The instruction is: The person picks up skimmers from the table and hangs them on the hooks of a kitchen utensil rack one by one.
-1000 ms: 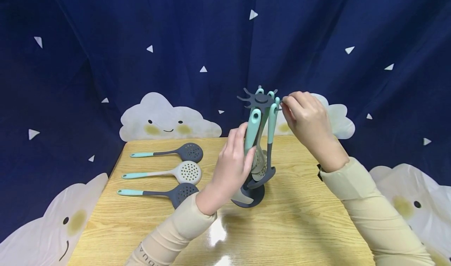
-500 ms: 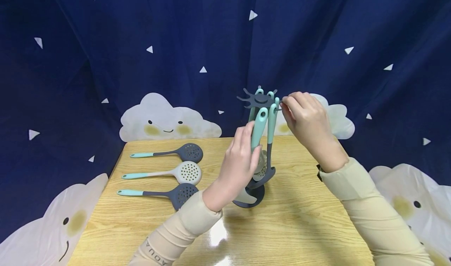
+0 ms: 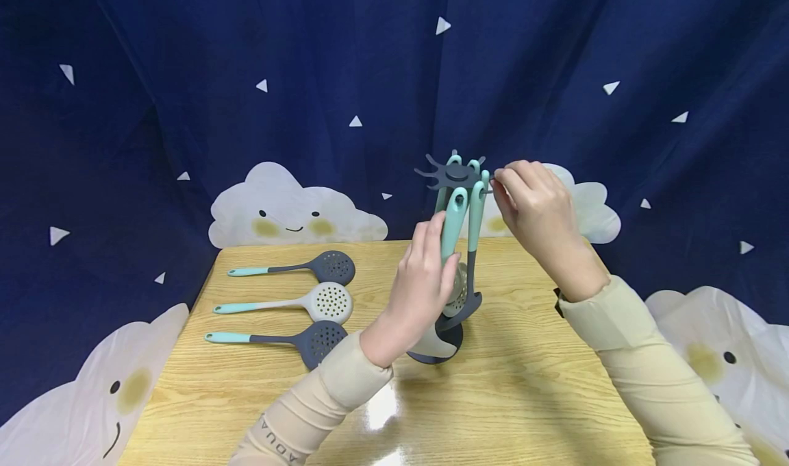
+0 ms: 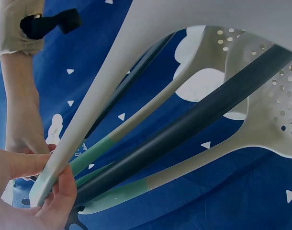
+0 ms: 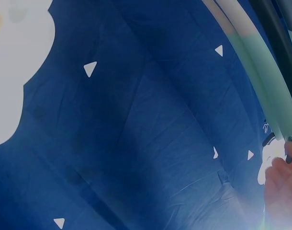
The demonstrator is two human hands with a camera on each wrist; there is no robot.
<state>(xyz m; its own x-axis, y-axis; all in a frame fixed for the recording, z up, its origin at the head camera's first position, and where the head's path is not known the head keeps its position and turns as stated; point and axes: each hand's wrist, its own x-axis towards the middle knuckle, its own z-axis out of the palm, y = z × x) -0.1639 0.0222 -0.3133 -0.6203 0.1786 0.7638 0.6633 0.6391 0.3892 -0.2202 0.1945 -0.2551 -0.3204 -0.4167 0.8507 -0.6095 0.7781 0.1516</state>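
My left hand pinches the mint handle of a light grey utensil between thumb and fingers. The utensil hangs head down beside a dark utensil stand; its broad head is partly hidden, so its kind is unclear. In the left wrist view its pale shaft runs up from the fingertips. At the stand's top, my right hand pinches one of the hooks. Several mint-handled utensils hang there, among them a dark ladle-like one and a light grey skimmer.
On the wooden table, left of the stand, lie a dark skimmer, a light grey skimmer and another dark skimmer, partly behind the left sleeve. A dark blue curtain stands behind.
My left hand has moved slightly right with the light grey utensil, bringing its handle top closer to the stand's front. My right hand has stayed at the hook.
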